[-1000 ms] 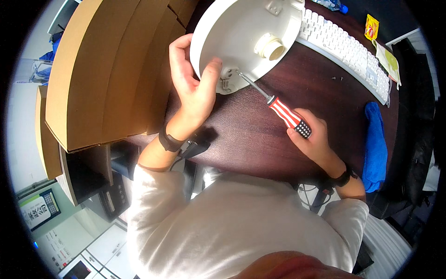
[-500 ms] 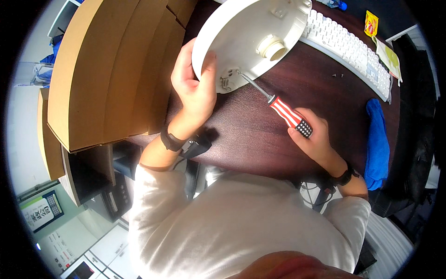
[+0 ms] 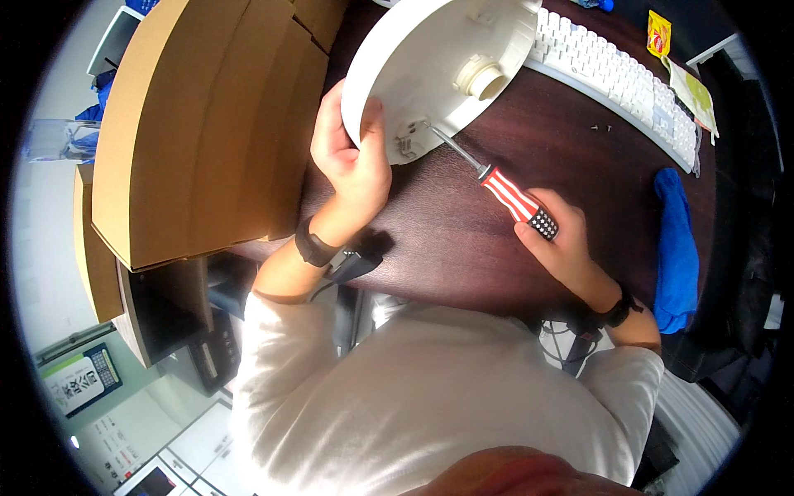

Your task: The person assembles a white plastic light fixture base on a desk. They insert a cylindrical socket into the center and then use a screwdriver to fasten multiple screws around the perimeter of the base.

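A large white plastic shell [image 3: 422, 74], shaped like a shallow bowl, is held tilted over the desk with its hollow inside facing right. My left hand [image 3: 354, 153] is closed on its near left rim, thumb on the inner side. Inside it shows a round collar [image 3: 482, 80]; lower down sits a small cluster of moulded fittings with holes. My right hand [image 3: 560, 229] grips the handle of a screwdriver [image 3: 509, 192] with red and white stripes and a dark starred end. The tip of its metal shaft meets the shell's inner wall beside the fittings.
Two tiny screws [image 3: 602, 128] lie on the dark desk [image 3: 571, 157]. A white keyboard [image 3: 608, 78] stands behind them, near a yellow packet [image 3: 659, 35]. At right lies a blue cloth [image 3: 676, 252]. Tall cardboard [image 3: 190, 140] walls off the left.
The view has shifted slightly. Both hands keep their grips, and the screwdriver tip stays at nearly the same place inside the shell.
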A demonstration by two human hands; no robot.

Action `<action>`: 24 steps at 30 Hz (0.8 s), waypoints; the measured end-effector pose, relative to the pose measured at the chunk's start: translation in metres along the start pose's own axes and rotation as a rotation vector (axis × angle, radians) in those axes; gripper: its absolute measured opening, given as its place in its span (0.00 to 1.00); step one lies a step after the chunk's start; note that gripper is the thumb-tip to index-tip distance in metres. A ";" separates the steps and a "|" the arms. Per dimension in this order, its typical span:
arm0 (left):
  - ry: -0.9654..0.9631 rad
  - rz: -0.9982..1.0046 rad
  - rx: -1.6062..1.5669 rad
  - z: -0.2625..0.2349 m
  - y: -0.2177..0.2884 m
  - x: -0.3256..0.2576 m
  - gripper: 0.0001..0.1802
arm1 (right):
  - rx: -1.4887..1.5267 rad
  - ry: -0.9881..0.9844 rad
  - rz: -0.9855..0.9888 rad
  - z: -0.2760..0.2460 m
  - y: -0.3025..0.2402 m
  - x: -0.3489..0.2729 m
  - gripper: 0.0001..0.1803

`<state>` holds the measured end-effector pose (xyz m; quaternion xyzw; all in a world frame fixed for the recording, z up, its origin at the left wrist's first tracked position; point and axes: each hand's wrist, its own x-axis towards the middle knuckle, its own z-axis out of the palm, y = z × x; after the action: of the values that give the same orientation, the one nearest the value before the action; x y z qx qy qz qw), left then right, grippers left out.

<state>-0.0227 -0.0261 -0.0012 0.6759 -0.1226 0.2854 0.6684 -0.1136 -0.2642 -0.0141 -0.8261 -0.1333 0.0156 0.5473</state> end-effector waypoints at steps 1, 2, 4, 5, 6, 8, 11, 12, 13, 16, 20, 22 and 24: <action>-0.001 -0.003 -0.004 0.000 -0.001 0.000 0.15 | -0.003 0.000 0.001 0.000 0.000 0.000 0.17; -0.003 -0.007 -0.008 0.000 -0.001 0.000 0.15 | -0.006 0.000 0.002 0.000 -0.001 0.000 0.17; 0.000 -0.012 -0.030 0.001 -0.001 0.000 0.15 | -0.010 0.004 -0.004 0.000 0.000 0.000 0.16; 0.001 -0.015 -0.040 0.001 -0.001 0.000 0.15 | -0.013 0.009 -0.012 0.000 0.000 0.000 0.16; -0.008 -0.008 -0.021 0.001 -0.001 -0.001 0.15 | -0.016 0.014 -0.018 0.000 0.000 0.000 0.16; -0.025 0.007 0.016 0.001 -0.002 0.001 0.15 | -0.005 0.011 0.000 0.000 -0.001 0.000 0.16; -0.007 0.044 0.004 0.004 -0.005 0.002 0.14 | -0.006 0.017 -0.012 0.001 0.001 0.002 0.16; -0.004 0.040 -0.027 0.005 -0.004 0.000 0.14 | -0.007 0.007 -0.016 0.002 0.002 0.000 0.16; 0.000 0.035 -0.058 0.007 -0.004 0.001 0.15 | -0.026 0.016 -0.011 0.003 0.002 0.000 0.16; -0.020 0.112 0.022 0.002 -0.014 0.005 0.15 | -0.027 0.045 0.023 0.004 0.004 0.002 0.16; -0.010 0.073 -0.077 0.000 -0.019 0.003 0.15 | -0.044 0.039 0.045 0.008 0.005 0.000 0.17; -0.004 0.056 -0.097 0.003 -0.018 0.004 0.17 | -0.060 0.036 0.056 0.007 0.003 0.001 0.17; -0.021 0.049 -0.074 0.003 -0.019 0.002 0.17 | -0.134 0.044 0.012 0.006 0.002 0.001 0.17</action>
<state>-0.0101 -0.0269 -0.0162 0.6504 -0.1565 0.2896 0.6845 -0.1131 -0.2593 -0.0177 -0.8618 -0.1168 -0.0083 0.4935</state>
